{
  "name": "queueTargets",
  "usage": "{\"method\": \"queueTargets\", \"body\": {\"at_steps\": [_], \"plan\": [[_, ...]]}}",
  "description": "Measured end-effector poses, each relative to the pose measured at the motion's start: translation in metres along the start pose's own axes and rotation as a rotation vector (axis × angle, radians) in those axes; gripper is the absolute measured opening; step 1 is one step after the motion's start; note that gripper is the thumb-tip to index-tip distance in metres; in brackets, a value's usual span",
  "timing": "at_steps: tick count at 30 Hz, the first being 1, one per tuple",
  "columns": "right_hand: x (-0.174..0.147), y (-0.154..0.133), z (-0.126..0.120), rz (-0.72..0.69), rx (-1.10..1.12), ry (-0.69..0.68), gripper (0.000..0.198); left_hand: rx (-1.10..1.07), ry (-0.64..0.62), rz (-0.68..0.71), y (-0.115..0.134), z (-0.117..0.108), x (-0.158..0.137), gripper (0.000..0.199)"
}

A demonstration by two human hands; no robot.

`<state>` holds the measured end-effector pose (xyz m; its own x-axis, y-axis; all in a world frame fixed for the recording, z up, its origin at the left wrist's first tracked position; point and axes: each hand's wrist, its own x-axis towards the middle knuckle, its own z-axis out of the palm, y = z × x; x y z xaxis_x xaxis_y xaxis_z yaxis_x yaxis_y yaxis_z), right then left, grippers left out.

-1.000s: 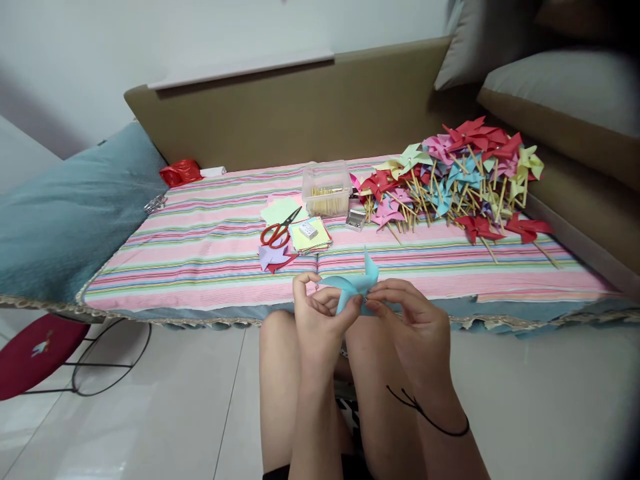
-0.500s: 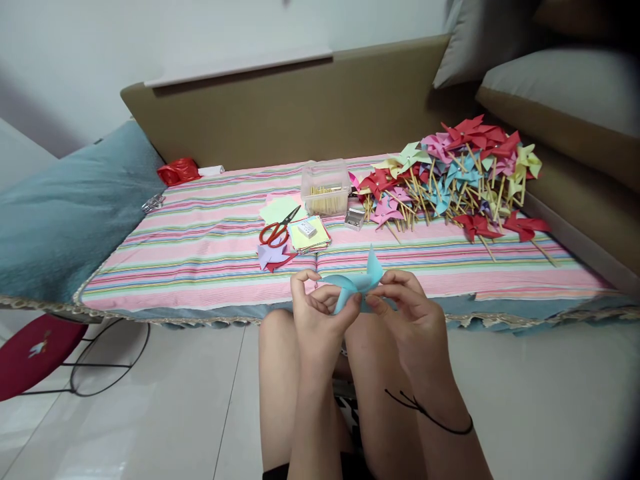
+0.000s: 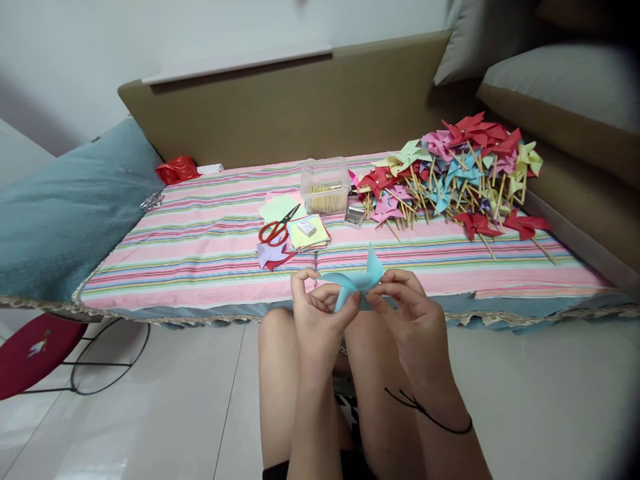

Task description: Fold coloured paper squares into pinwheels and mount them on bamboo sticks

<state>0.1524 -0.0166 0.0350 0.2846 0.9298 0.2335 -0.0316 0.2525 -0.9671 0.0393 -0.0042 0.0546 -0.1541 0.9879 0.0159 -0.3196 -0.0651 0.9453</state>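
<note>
Red-handled scissors (image 3: 285, 223) are parked left of the paper stack (image 3: 319, 237) on the striped cloth (image 3: 200, 260). Next, curled blue paper (image 3: 353, 281) is pinched near the knees (image 3: 275, 337) by the left hand (image 3: 321, 321), its other side gripped by the right hand's (image 3: 421, 321) fingertips. Loads of pinwheels (image 3: 463, 172) are heaped far right.

I lose some blue paper (image 3: 375, 268) behind the left hand (image 3: 323, 321); left of that paper, a red stool (image 3: 43, 350) is cropped.

Since 1 second ago, the bare right hand (image 3: 419, 320) has spread its 2 upper fingers (image 3: 403, 277); the light-blue paper pinwheel (image 3: 356, 281) has its upright pointed blade (image 3: 374, 268) closer to them.
</note>
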Motion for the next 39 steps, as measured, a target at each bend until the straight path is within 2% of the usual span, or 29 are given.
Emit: {"method": "queueTargets", "body": {"at_steps": [17, 24, 39], "plan": [[-0.0019, -0.0024, 0.0019, 0.005, -0.008, 0.011, 0.005, -0.009, 0.013, 0.001, -0.0022, -0.0011, -0.001, 0.055], [-0.003, -0.0009, 0.0017, 0.012, 0.01, 0.002, 0.006, 0.004, 0.056, -0.027, -0.0018, -0.0001, -0.0012, 0.055], [-0.0025, 0.0027, 0.0014, 0.011, -0.021, 0.024, 0.005, 0.003, 0.021, -0.021, -0.0006, -0.0007, -0.0011, 0.055]]}}
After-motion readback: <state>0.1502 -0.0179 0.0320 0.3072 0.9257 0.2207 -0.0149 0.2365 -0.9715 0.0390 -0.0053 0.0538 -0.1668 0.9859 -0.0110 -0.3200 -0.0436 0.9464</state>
